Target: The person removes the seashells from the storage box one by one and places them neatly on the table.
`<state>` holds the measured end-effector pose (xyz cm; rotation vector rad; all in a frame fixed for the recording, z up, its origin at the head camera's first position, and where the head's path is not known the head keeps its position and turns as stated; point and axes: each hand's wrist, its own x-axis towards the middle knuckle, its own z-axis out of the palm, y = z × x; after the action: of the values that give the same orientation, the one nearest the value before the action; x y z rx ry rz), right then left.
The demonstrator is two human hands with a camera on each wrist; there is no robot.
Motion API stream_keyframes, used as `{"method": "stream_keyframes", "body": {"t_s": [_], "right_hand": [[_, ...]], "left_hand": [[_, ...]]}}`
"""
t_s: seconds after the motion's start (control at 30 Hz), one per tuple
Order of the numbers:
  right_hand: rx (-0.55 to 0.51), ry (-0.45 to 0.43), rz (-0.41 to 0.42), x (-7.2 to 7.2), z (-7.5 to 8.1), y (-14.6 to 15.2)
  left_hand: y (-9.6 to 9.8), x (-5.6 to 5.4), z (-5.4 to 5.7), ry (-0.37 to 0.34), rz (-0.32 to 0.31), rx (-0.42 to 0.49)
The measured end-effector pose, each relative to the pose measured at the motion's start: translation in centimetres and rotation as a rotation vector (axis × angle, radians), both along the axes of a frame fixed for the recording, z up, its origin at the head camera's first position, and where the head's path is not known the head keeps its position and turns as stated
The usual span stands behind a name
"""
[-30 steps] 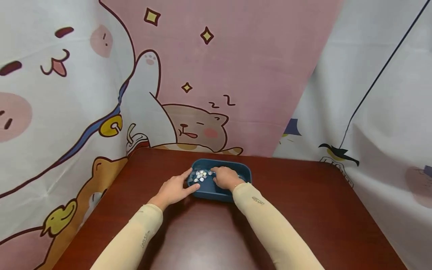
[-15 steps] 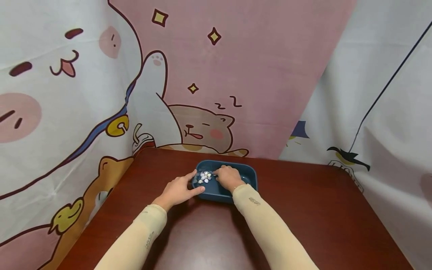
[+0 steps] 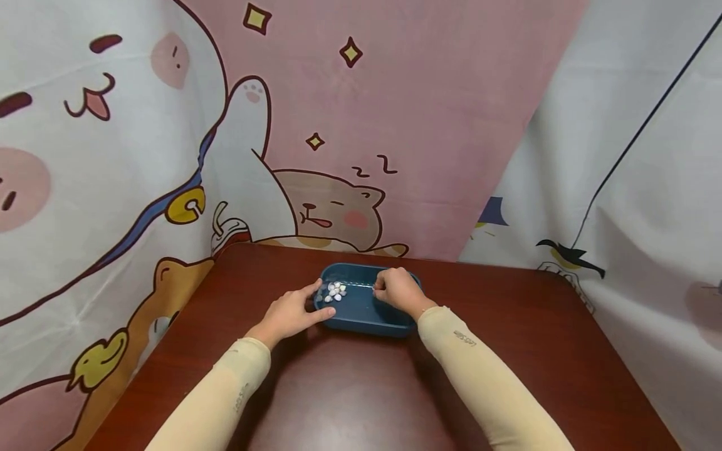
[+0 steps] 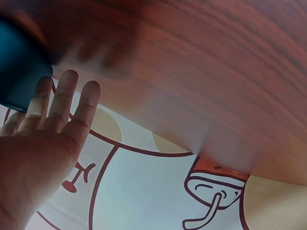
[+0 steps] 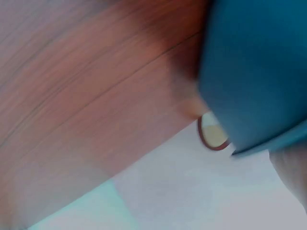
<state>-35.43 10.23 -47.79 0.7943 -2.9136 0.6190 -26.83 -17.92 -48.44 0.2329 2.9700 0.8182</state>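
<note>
A dark blue rectangular tray [image 3: 361, 324] stands on the brown table. Several small, whitish rounded pieces [image 3: 336, 292] lie clustered inside its left end; their exact kind is too small to tell. My left hand [image 3: 289, 316] spans the tray's left end, thumb at the front rim and fingers along the side. In the left wrist view those fingers [image 4: 61, 108] look straight, against the tray's outer wall. Over the right half of the tray, my right hand [image 3: 399, 290] has bent fingers pointing down inside it. Whether anything is between its fingertips is hidden.
The glossy brown table [image 3: 350, 388] reaches back to a cartoon-printed cloth [image 3: 440, 125] hung behind and at both sides. In the right wrist view the tray's outer wall [image 5: 259, 72] covers most of the hand.
My right hand has moved right, away from the whitish pieces, to the tray's right half. A piece that lay apart has joined the cluster. My left hand stays at the tray's left end.
</note>
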Motion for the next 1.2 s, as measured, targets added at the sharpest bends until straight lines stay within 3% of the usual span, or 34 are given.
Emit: {"method": "stream_keyframes", "body": {"t_s": [0.2,0.43,0.63,0.93,1.2], "right_hand": [[0.053,-0.028,-0.006,0.2,-0.3,1.7],[0.179,-0.096,0.004,0.5,-0.8,0.9],[0.136,-0.089,0.017,0.3,-1.5,0.5],[0.070,-0.184,-0.032,0.2,-1.7,0.3],[0.119,-0.180,-0.015,0.6,-1.5,-0.1]], "left_hand": [[0.1,0.2,0.1,0.001,-0.004,0.011],[0.1,0.2,0.1,-0.005,-0.014,0.014],[0.0,0.2,0.2,-0.004,-0.005,0.015],[0.2,0.3,0.4,-0.013,-0.001,0.015],[0.1,0.5,0.2,-0.014,0.013,0.028]]}}
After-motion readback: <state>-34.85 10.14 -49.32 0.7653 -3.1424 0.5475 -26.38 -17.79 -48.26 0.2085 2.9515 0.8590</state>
